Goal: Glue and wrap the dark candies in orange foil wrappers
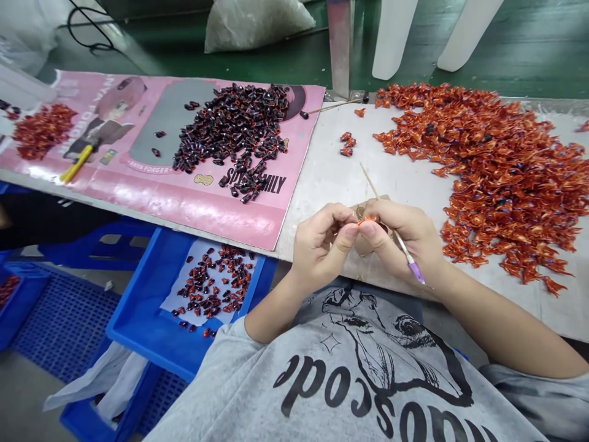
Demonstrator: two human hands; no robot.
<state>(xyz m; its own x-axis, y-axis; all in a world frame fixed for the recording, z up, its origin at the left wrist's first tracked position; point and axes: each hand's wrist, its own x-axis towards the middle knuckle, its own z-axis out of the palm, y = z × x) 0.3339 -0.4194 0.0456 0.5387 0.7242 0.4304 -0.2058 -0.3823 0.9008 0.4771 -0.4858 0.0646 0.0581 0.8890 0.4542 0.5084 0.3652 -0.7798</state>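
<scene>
Between the thumbs and fingertips of both hands sits a small orange piece, mostly covered by the fingers. My left hand pinches it from one side and my right hand from the other. A thin brush-like stick with a purple end lies across my right hand, tucked among its fingers; its slim tip points up and away. Under the hands, a small brown flat piece shows in part on the table. Right of my right hand spreads a big heap of orange pointed pieces.
A heap of black-and-orange pieces lies on a pink printed mat. A yellow cutter and a smaller reddish heap are farther left. Below the table edge, a blue tray holds similar pieces on white paper. A metal post stands behind.
</scene>
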